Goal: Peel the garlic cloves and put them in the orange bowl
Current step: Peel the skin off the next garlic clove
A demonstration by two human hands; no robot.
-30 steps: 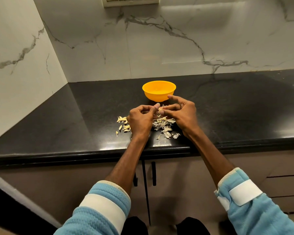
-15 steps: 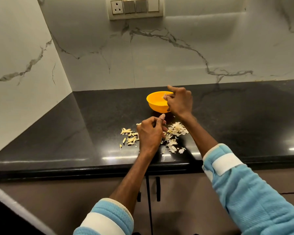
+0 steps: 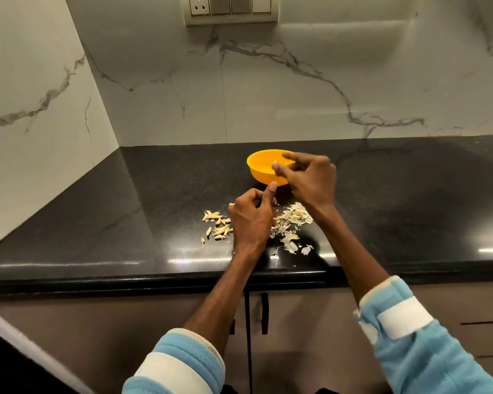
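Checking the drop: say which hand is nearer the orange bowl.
Right. The right hand is over the orange bowl; the left hand is just short of it.

You face a glossy black countertop [image 3: 120, 237] in a corner of white, grey-veined marble walls [image 3: 296, 95]. A switch panel [image 3: 231, 9] sits high up. Brown cabinet doors [image 3: 111, 322] with dark handles [image 3: 264, 313] stand below.

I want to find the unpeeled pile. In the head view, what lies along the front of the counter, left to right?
Garlic cloves → left hand → garlic skins. The orange bowl and right hand lie farther back and overlap these sideways, so they are left out.
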